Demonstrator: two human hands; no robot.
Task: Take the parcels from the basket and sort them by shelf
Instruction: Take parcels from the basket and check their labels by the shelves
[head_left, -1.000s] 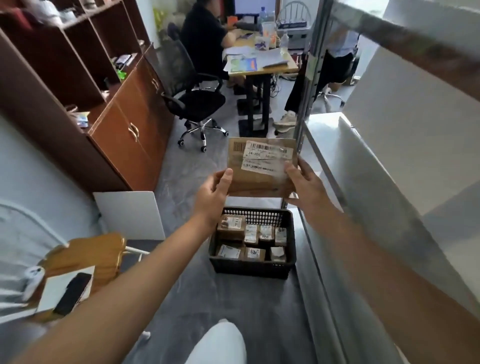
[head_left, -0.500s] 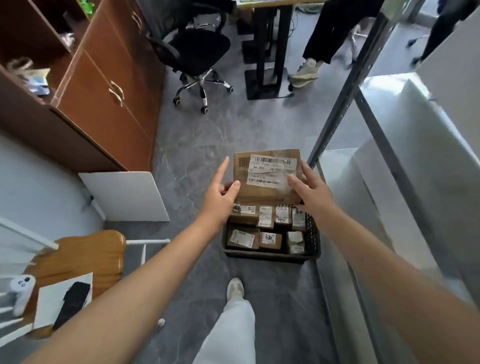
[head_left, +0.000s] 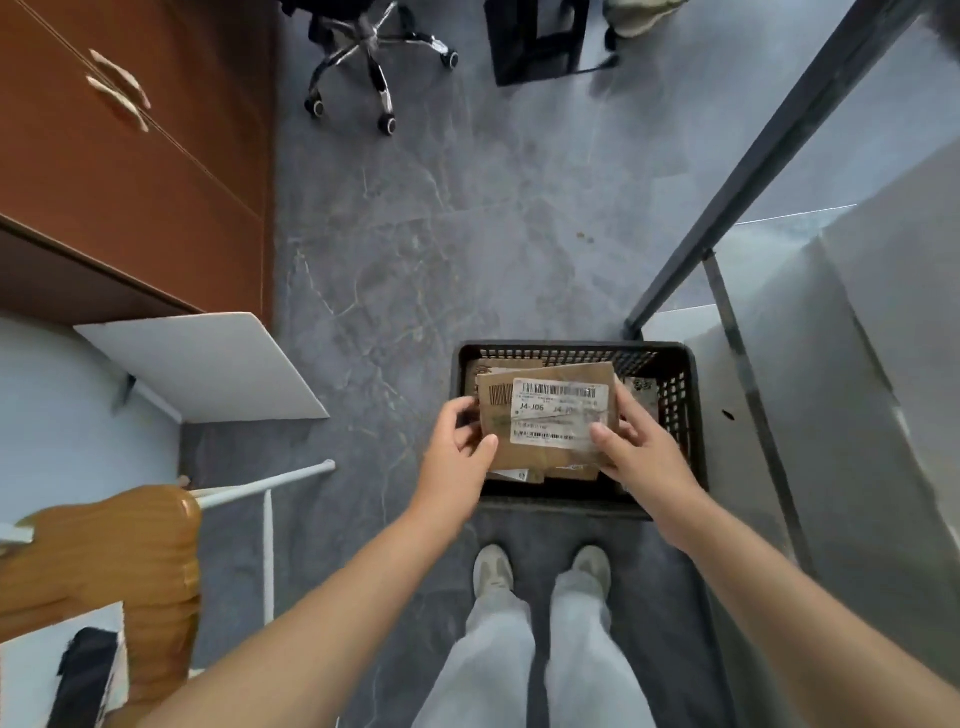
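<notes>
A: How are the hands set?

B: The left hand (head_left: 457, 441) grips the left edge of a flat brown parcel (head_left: 498, 431), thumb on its face and fingers curled behind. The right hand (head_left: 639, 452) pinches the right edge the same way, thumb on top. Neither hand is slack.

A: Why both hands on a flat parcel?

B: To my eye, it's for reading. The white label (head_left: 558, 413) is turned up toward the head camera, and holding both edges keeps it level. The big print looks like "J4-J06", probably the shelf code.

A: Where is the parcel?

B: It's lifted just above the black basket (head_left: 571, 348), which sits on the floor (head_left: 415, 234) in front of the person's shoes. It hasn't gone to a shelf yet.

A: What can't you make out?

B: The label's small print and barcodes are blurred. The parcel covers most of the basket, so the other parcels (head_left: 642, 386) show only as slivers and I can't count them. The fingers behind the parcel are hidden. The metal shelf (head_left: 841, 364) on the right is cut off by the frame, and I can see no shelf markings.
</notes>
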